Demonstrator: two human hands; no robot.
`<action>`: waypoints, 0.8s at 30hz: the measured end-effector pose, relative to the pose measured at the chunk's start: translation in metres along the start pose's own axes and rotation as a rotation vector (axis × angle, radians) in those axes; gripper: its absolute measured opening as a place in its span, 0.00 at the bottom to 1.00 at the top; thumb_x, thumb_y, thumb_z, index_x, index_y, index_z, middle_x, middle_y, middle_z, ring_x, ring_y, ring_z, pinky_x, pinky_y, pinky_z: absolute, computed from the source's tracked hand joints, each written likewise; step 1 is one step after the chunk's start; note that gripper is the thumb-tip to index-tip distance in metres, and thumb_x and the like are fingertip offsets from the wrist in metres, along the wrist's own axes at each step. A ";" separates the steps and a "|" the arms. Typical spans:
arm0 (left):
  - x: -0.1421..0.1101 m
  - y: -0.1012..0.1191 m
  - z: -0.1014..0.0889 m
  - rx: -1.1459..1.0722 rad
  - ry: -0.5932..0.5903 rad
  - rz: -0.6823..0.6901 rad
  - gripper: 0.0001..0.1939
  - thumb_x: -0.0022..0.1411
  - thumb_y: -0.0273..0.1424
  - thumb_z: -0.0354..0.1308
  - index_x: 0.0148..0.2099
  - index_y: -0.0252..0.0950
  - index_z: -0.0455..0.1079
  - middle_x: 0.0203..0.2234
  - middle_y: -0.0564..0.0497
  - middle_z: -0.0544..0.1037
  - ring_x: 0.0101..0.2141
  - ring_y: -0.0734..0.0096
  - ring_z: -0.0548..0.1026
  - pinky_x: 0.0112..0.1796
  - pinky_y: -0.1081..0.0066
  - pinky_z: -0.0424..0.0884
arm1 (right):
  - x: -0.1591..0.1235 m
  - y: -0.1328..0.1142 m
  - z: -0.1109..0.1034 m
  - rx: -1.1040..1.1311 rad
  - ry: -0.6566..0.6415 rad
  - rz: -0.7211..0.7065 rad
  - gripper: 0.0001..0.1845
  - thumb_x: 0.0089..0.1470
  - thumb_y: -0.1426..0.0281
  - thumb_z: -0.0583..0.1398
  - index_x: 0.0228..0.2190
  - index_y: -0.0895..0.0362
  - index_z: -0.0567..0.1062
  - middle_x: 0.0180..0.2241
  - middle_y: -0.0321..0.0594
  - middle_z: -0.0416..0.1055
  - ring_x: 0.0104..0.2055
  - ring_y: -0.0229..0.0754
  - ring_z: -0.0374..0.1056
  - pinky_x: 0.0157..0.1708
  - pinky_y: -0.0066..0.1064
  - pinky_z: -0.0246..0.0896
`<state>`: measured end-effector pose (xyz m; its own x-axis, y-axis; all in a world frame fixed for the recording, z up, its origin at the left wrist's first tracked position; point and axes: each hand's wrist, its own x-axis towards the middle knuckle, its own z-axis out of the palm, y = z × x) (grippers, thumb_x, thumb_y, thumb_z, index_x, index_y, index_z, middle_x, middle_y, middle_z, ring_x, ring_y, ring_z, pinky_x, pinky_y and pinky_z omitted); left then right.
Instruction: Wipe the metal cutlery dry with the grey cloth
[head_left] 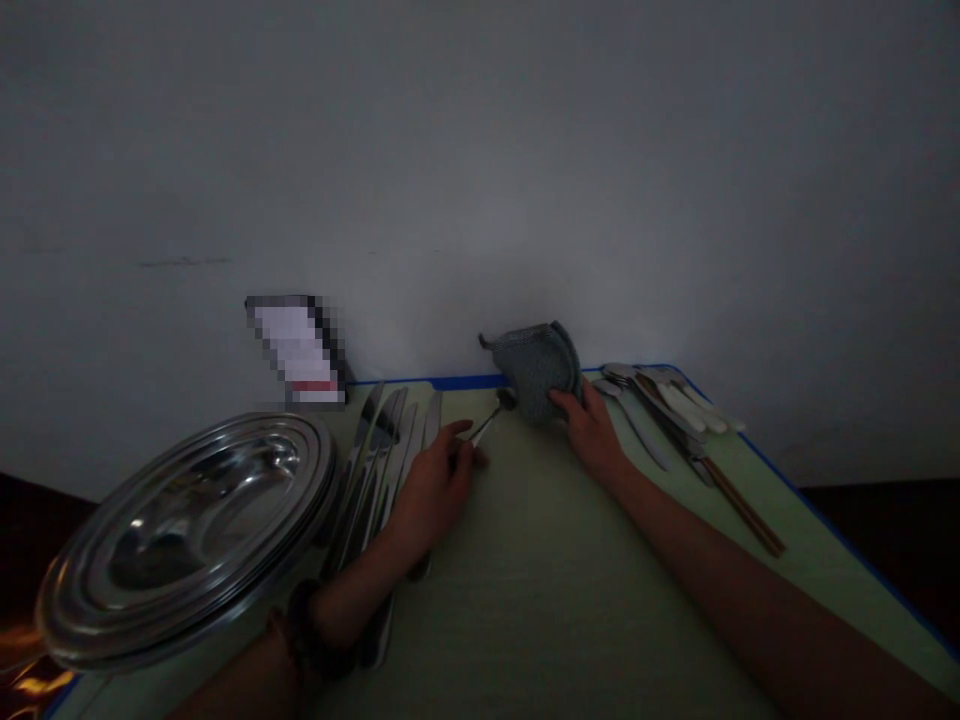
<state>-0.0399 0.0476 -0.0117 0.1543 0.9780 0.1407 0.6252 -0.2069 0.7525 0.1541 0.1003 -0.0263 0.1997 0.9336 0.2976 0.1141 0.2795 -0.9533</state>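
In my left hand [442, 480] is a small metal spoon [504, 400], pinched by the handle with its bowl pointing away from me toward the wall. My right hand [592, 425] grips a folded grey cloth [532, 370] by its near right side. The cloth hangs just beyond the spoon's bowl; whether they touch I cannot tell. Left of my left hand, several table knives [375, 450] lie side by side, partly hidden by my hand and forearm. Beyond my right wrist a single spoon [637, 425] lies on the table.
A stack of oval metal plates [300, 440] stands at the left of the green table [517, 590]. A pixelated upright panel [300, 350] leans at the wall. Wooden chopsticks [742, 505], white-handled cutlery [694, 405] and more metal pieces lie at the right edge.
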 end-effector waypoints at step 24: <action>-0.002 0.007 -0.001 -0.063 0.048 -0.022 0.15 0.61 0.36 0.48 0.48 0.37 0.65 0.35 0.49 0.78 0.30 0.69 0.76 0.24 0.75 0.70 | 0.007 0.008 0.000 0.017 -0.055 0.109 0.21 0.46 0.63 0.53 0.43 0.56 0.69 0.44 0.41 0.69 0.48 0.45 0.62 0.50 0.38 0.52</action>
<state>-0.0361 0.0445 -0.0059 0.1030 0.9829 0.1528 0.5784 -0.1842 0.7947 0.1568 0.1094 -0.0320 0.1559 0.9694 0.1895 0.0782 0.1791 -0.9807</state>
